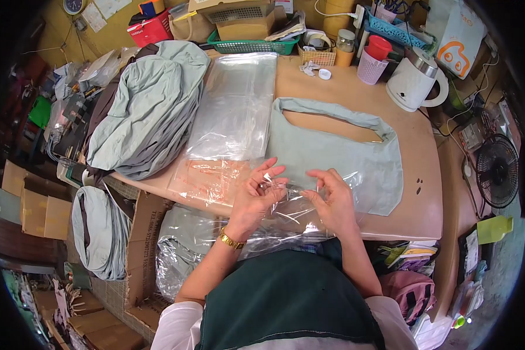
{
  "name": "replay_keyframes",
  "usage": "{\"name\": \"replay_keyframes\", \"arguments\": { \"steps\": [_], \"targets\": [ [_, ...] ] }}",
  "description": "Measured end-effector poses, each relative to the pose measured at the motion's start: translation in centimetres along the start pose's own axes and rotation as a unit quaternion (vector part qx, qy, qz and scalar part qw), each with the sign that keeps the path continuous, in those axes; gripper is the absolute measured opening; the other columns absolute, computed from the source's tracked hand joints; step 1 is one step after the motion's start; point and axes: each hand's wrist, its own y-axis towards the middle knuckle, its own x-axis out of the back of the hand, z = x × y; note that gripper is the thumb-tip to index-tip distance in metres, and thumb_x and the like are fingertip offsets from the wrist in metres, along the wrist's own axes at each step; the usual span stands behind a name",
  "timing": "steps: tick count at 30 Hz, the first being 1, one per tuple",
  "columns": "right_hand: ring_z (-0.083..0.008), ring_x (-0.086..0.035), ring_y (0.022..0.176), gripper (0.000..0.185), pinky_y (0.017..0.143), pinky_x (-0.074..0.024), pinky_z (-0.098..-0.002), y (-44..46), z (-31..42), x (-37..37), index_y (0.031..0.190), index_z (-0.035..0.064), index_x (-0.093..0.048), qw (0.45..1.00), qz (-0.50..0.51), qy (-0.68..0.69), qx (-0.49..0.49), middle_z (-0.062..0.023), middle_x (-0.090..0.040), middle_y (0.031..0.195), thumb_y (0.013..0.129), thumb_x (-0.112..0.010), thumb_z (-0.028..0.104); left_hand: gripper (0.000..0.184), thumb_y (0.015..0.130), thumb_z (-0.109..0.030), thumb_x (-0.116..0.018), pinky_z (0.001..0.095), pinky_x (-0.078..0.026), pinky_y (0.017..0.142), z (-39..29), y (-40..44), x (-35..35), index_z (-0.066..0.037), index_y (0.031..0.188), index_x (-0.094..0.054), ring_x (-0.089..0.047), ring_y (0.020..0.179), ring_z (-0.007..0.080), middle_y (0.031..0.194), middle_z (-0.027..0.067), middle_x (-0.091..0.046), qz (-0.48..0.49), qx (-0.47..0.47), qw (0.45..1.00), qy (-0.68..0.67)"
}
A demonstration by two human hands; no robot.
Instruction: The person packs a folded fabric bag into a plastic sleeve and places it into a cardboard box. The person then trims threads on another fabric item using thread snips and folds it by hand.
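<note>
Both hands are over the table's front edge, holding up a clear plastic bag (294, 213) by its upper edge. My left hand (261, 189) wears a gold watch at the wrist; its fingers are bent, with thumb and a finger closed on the film. My right hand (332, 201) pinches the film between thumb and forefinger. Behind them a pale green cloth bag (338, 149) lies flat, its handle loop pointing away from me. Left of it lies a stack of clear plastic bags (233, 111) with orange print near the front.
A tall pile of folded green cloth (149, 105) stands on the table's left. A white kettle (411, 81), a pink cup (371, 65) and baskets line the back. Below the front edge, a cardboard box (143, 251) holds plastic-wrapped cloth. A black fan (497, 170) is at the right.
</note>
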Motion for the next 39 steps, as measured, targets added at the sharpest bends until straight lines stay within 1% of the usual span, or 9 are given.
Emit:
{"name": "replay_keyframes", "arguments": {
  "steps": [8, 14, 17, 20, 25, 33, 34, 37, 39],
  "targets": [
    [-0.0171, -0.050, 0.064, 0.015, 0.061, -0.0396, -0.0258, -0.4, -2.0, -0.4, 0.079, -0.0008, -0.062, 0.993, -0.046, -0.082, 0.070, -0.0071, -0.058, 0.078, 0.089, -0.067, 0.010, 0.012, 0.092, -0.013, -0.069, 0.0194, -0.045, 0.063, 2.1, 0.3, 0.9, -0.003, 0.092, -0.064, -0.057, 0.073, 0.0049, 0.098, 0.0034, -0.068, 0.071, 0.003, 0.991, -0.111],
    [-0.0118, -0.049, 0.063, 0.021, 0.064, -0.0390, -0.0257, 0.3, -1.3, -0.3, 0.075, 0.0030, -0.061, 0.961, -0.141, 0.238, -0.018, -0.0036, -0.056, 0.066, 0.094, -0.063, 0.011, 0.017, 0.098, -0.019, -0.059, 0.0204, -0.038, 0.059, 0.0, -0.5, 0.6, -0.005, 0.090, -0.062, -0.047, 0.067, 0.0020, 0.076, -0.0057, -0.057, 0.242, 0.139, 0.960, 0.034],
    [-0.0121, -0.049, 0.062, 0.021, 0.071, -0.0402, -0.0296, 0.5, -0.1, 2.9, 0.072, 0.0059, -0.062, 0.963, 0.001, 0.252, -0.100, -0.0004, -0.052, 0.064, 0.090, -0.069, 0.016, 0.025, 0.100, -0.024, -0.057, 0.0209, -0.040, 0.064, -2.4, 0.0, 1.1, -0.007, 0.083, -0.062, -0.047, 0.067, 0.0009, 0.070, -0.0060, -0.052, 0.242, 0.056, 0.960, 0.132],
    [-0.0149, -0.050, 0.070, 0.024, 0.090, -0.0316, -0.0342, 1.1, 1.2, 5.4, 0.068, 0.0101, -0.065, 0.919, 0.389, -0.008, 0.060, -0.0003, -0.058, 0.081, 0.073, -0.083, 0.026, 0.026, 0.100, -0.025, -0.056, 0.0239, -0.045, 0.070, -4.6, 1.4, 3.3, -0.007, 0.083, -0.062, -0.050, 0.069, 0.0056, 0.072, -0.0029, -0.055, 0.167, 0.003, 0.984, 0.067],
    [-0.0200, -0.051, 0.103, 0.025, 0.097, -0.0294, -0.0397, 1.2, 2.5, 7.4, 0.085, 0.0132, -0.076, 0.874, 0.453, -0.039, 0.174, 0.0004, -0.064, 0.098, 0.072, -0.083, 0.033, 0.021, 0.099, -0.026, -0.057, 0.0257, -0.046, 0.063, -9.4, 1.6, 4.8, -0.007, 0.092, -0.061, -0.052, 0.062, 0.0092, 0.075, -0.0005, -0.057, 0.057, -0.027, 0.994, -0.084],
    [-0.0243, -0.055, 0.100, 0.015, 0.105, -0.0248, -0.0486, -0.2, 0.0, 6.3, 0.080, 0.0108, -0.071, 0.776, 0.336, 0.501, 0.183, -0.0003, -0.070, 0.093, 0.077, -0.079, 0.022, 0.018, 0.099, -0.026, -0.058, 0.0240, -0.042, 0.050, -11.4, 2.4, 4.9, -0.009, 0.102, -0.061, -0.048, 0.056, 0.0073, 0.086, 0.0024, -0.062, 0.068, -0.019, 0.977, -0.203],
    [-0.0213, -0.056, 0.097, 0.017, 0.106, -0.0247, -0.0486, 0.5, 0.9, 8.1, 0.082, 0.0110, -0.070, 0.851, 0.425, 0.257, 0.171, -0.0002, -0.070, 0.094, 0.076, -0.080, 0.023, 0.020, 0.101, -0.027, -0.054, 0.0236, -0.039, 0.048, -12.4, 2.1, 2.3, -0.009, 0.100, -0.061, -0.047, 0.055, 0.0067, 0.083, 0.0014, -0.060, -0.154, -0.041, 0.976, -0.149],
    [-0.0190, -0.056, 0.097, 0.020, 0.106, -0.0249, -0.0477, -0.7, 2.2, 7.7, 0.083, 0.0116, -0.070, 0.881, 0.454, 0.057, 0.121, 0.0001, -0.070, 0.094, 0.074, -0.082, 0.024, 0.023, 0.101, -0.030, -0.054, 0.0249, -0.041, 0.050, -12.9, 3.5, 7.0, -0.009, 0.097, -0.060, -0.050, 0.058, 0.0075, 0.078, 0.0004, -0.058, 0.023, -0.049, 0.970, -0.236],
    [-0.0204, -0.056, 0.099, 0.027, 0.107, -0.0246, -0.0467, -0.8, 0.6, 7.6, 0.084, 0.0114, -0.070, 0.854, 0.467, 0.180, 0.145, 0.0012, -0.070, 0.096, 0.070, -0.084, 0.031, 0.024, 0.100, -0.032, -0.056, 0.0247, -0.041, 0.052, -13.7, 4.0, 8.4, -0.009, 0.096, -0.060, -0.049, 0.059, 0.0070, 0.076, -0.0003, -0.057, 0.024, -0.055, 0.973, -0.222]
  ]
}}
